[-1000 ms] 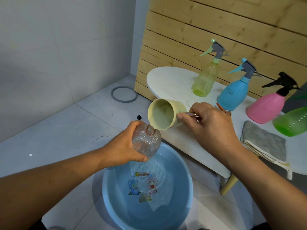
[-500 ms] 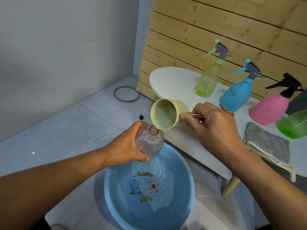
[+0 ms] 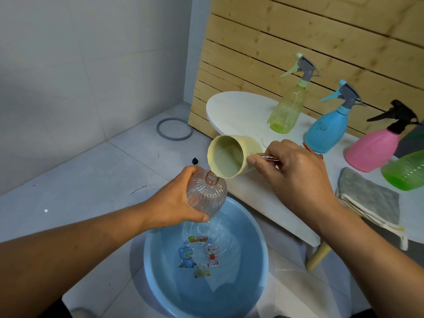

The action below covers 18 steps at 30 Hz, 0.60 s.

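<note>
Head view: we are holding the clear ribbed bottle (image 3: 206,198) tilted above the blue basin (image 3: 151,278), our left hand (image 3: 174,205) wrapped around its belly. Its neck is sitting just under the lip of the cream cup (image 3: 231,157), which our right hand (image 3: 296,173) is gripping at its side and tipping. We are judging the thin plastic light, wet-slick and easily dented, so we are favouring the ribbed belly over the neck.
</note>
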Each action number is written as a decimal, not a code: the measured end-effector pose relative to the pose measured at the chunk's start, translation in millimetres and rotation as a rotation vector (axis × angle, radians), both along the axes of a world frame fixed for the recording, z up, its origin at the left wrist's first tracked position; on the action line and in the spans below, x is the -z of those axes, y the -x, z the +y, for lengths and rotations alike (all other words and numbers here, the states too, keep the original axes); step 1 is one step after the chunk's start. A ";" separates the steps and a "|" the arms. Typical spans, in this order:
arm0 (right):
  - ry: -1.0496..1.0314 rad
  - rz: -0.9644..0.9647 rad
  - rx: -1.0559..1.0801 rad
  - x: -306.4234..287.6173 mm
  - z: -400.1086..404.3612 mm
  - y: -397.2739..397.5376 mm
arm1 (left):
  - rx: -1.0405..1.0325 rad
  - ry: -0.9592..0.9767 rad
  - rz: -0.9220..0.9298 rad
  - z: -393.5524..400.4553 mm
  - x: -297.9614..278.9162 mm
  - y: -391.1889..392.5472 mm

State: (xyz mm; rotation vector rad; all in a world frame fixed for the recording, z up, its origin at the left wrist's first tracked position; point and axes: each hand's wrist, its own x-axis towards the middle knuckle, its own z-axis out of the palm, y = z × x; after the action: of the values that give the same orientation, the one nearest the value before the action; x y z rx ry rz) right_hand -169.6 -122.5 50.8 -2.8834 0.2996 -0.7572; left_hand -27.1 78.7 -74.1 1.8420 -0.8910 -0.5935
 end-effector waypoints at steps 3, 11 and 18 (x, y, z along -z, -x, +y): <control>0.007 -0.005 0.002 -0.4 0.4 -0.1 | -0.001 0.004 0.005 0.2 -0.2 0.4; 0.031 -0.014 -0.005 -2.6 2.3 1.0 | 0.009 0.017 0.004 -0.5 1.2 0.5; 0.058 -0.018 0.001 -3.0 0.8 1.6 | 0.010 0.011 0.009 -0.7 1.8 0.9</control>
State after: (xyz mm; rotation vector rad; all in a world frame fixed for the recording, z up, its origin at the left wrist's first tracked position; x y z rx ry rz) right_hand -171.2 -121.7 53.8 -2.9288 0.2808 -0.8051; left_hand -28.1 78.0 -75.9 1.8249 -0.8962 -0.6016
